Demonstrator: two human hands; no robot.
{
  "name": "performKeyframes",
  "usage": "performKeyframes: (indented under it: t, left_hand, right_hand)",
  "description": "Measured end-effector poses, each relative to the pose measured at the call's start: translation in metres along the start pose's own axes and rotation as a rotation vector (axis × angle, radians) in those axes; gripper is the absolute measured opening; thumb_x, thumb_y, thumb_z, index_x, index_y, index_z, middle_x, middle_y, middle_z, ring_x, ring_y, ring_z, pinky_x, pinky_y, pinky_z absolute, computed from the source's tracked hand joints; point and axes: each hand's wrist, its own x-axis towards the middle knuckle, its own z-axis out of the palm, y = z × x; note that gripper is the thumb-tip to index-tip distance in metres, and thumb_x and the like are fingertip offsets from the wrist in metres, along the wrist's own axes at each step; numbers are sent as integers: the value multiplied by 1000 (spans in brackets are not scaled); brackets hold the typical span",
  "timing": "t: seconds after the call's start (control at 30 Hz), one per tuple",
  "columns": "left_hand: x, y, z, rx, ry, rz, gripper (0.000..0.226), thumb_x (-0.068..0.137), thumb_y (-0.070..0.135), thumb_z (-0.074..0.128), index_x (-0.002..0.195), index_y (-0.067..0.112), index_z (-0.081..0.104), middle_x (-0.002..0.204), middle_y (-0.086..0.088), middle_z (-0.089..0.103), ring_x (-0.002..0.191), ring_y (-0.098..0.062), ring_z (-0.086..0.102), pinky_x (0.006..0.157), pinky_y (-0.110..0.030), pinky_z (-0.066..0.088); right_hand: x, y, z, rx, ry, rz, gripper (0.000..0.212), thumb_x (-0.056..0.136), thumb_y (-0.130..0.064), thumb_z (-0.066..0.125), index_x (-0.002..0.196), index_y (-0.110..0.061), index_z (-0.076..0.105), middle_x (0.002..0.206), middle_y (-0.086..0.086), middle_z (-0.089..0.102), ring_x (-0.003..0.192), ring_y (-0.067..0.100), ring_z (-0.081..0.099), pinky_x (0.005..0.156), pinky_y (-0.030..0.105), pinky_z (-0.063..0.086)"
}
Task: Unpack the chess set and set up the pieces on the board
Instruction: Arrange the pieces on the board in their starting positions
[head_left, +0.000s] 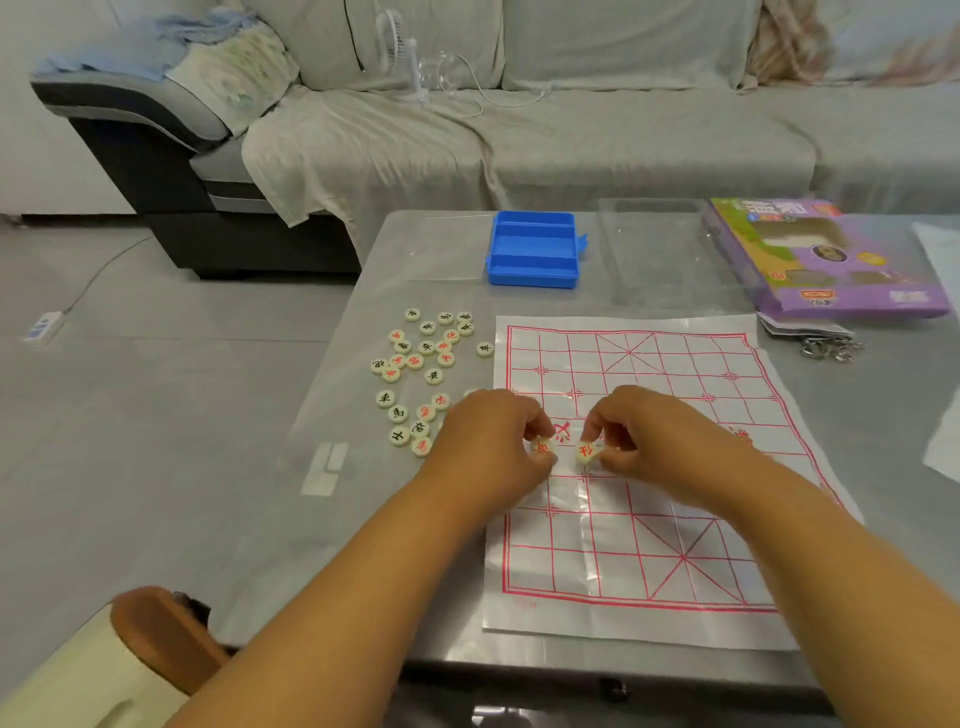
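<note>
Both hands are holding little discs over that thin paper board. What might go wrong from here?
1. The board is a creased, thin sheet; a brushing forearm may shift it.
2. The loose pieces lie close to the table's left edge, so a sweep by the left hand might knock some off.
3. The right hand pinches its piece by the fingertips; it may slip.

The white plastic sheet board printed with a red grid (631, 467) lies bare along its far rows and near rows, open to a reach from above. Its middle is taken up by 2 hands, the left hand (491, 441) and right hand (641, 439). Left of the board, a scatter of cream round pieces (421, 374) crowds the grey table (363, 493); beyond it stands the open blue plastic box (532, 249).
</note>
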Motion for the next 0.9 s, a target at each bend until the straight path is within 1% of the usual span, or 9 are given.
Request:
performKeyframes:
  t: [0.13, 0.2, 0.3, 0.37, 0.47, 0.57, 0.7, 0.8, 0.9]
  left_hand:
    - [-17, 9, 21, 49, -53, 37, 23, 81, 29, 68, 104, 25, 70, 102, 7, 68, 98, -13, 58, 89, -29, 47]
    - [-22, 11, 28, 75, -75, 37, 25, 82, 32, 69, 106, 25, 70, 104, 6, 68, 102, -15, 58, 93, -34, 45]
    - [-28, 10, 27, 109, -85, 20, 34, 82, 41, 69, 112, 25, 67, 107, 6, 67, 104, -16, 55, 95, -36, 44]
    - [-31, -1, 17, 52, 1, -33, 32, 82, 42, 69, 110, 25, 68, 104, 7, 67, 100, -14, 56, 91, -33, 46]
    - [-31, -32, -4, -28, 207, -181, 13, 85, 29, 67, 97, 24, 71, 91, 8, 66, 87, -12, 60, 77, -25, 46]
    - [-29, -65, -20, -25, 301, -340, 12, 83, 25, 70, 95, 21, 72, 86, 6, 66, 83, -15, 61, 73, -27, 46]
    - [-27, -82, -25, -41, 157, -406, 21, 77, 29, 77, 95, 28, 66, 82, 10, 63, 78, -12, 58, 68, -26, 44]
    - [-24, -81, -21, -17, 121, -354, 26, 73, 34, 79, 94, 30, 64, 81, 9, 62, 78, -12, 58, 68, -27, 46]
    - [-19, -78, -17, 57, 111, -291, 27, 73, 38, 78, 96, 29, 65, 87, 5, 64, 83, -16, 59, 75, -33, 51]
  right_hand:
    - [-22, 13, 12, 16, 50, 29, 16, 83, -29, 67, 96, -32, 58, 88, -10, 49, 70, 7, 49, 66, 16, 43]
    - [-28, 17, 16, 22, 28, 40, 17, 83, -30, 68, 97, -31, 58, 91, -10, 51, 73, 7, 50, 67, 17, 44]
    - [-31, 18, 20, 37, -14, 74, 30, 80, -35, 70, 106, -31, 57, 97, -10, 52, 81, 7, 53, 76, 20, 48]
    - [-30, 13, 17, 55, 35, 69, 36, 81, -39, 69, 113, -31, 56, 99, -12, 49, 79, 5, 51, 72, 17, 44]
    - [-18, -5, 13, 84, 111, 22, 34, 83, -39, 66, 114, -27, 59, 94, -12, 50, 74, 4, 48, 66, 13, 39]
    - [1, -35, 20, 114, 129, -72, 28, 85, -37, 64, 111, -24, 62, 93, -10, 54, 81, 6, 51, 75, 20, 46]
    - [34, -63, 38, 107, 131, -124, 26, 86, -29, 64, 110, -22, 62, 105, -1, 61, 94, 16, 56, 83, 30, 47]
    - [61, -72, 44, 74, 138, -137, 33, 85, -20, 63, 117, -23, 59, 112, 3, 57, 102, 21, 54, 85, 31, 46]
    - [79, -76, 47, -17, 109, -212, 38, 84, -20, 65, 121, -25, 58, 116, 4, 54, 108, 22, 49, 88, 34, 46]
